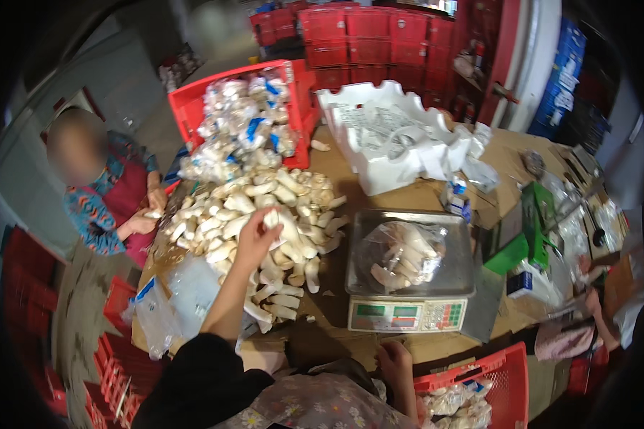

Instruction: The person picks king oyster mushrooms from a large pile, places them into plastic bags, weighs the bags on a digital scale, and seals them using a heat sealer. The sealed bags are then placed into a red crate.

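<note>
My left hand [256, 238] grips a pale king oyster mushroom [288, 230] over the left part of the table. Beneath it spreads a large heap of similar mushrooms [209, 220], some on their sides near the front. My right hand [394, 360] is low at the table's front edge, its fingers curled; whether anything is inside them is hidden. Just beyond that hand stands a digital scale [424, 316] with a metal pan [362, 252]. On the pan lies a clear plastic bag of mushrooms [408, 257].
Clear bags [158, 322] lie at the front left. Behind the heap, a red crate [180, 112] holds bagged mushrooms; a white foam box [375, 185] is beside it. A green box [536, 225] stands right. Another crate [518, 375] is below. A co-worker [131, 204] stands left.
</note>
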Tool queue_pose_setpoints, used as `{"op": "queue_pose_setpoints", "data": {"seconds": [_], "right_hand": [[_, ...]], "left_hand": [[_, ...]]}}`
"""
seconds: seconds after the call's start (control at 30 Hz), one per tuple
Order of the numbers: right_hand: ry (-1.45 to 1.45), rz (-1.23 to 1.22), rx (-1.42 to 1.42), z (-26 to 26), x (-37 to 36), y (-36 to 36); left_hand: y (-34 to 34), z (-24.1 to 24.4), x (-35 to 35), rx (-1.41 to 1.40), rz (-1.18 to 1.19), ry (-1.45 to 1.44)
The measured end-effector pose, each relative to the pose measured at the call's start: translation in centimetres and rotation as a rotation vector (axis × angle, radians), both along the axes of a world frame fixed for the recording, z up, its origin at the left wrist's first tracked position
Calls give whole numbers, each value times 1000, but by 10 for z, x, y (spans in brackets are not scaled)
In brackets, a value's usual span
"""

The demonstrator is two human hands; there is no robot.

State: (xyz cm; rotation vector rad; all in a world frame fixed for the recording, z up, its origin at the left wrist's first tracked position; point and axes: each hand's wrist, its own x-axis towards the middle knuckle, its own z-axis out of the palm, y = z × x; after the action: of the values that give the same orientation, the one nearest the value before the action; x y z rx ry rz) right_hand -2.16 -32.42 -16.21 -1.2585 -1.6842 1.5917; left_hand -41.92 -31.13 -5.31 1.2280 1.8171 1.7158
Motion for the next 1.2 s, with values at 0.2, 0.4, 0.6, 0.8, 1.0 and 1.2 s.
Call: {"op": "queue_pose_setpoints", "data": {"seconds": [0.2, 0.4, 0.6, 0.8, 1.0, 1.2], "right_hand": [[374, 62, -141, 35, -32, 5], [41, 156, 61, 18, -17, -7], [88, 23, -54, 27, -2, -19], [-34, 101, 162, 11, 20, -15], [-28, 42, -13, 4, 22, -19], [230, -67, -184, 19, 44, -37]], "left_hand": [[-48, -42, 153, -278, -563, -57], [-51, -55, 195, -388, -650, 87], [-43, -50, 204, -161, -752, 395], [-41, -57, 212, -161, -889, 508], [-44, -67, 222, -183, -897, 458], [-15, -66, 234, -57, -1223, 536]]}}
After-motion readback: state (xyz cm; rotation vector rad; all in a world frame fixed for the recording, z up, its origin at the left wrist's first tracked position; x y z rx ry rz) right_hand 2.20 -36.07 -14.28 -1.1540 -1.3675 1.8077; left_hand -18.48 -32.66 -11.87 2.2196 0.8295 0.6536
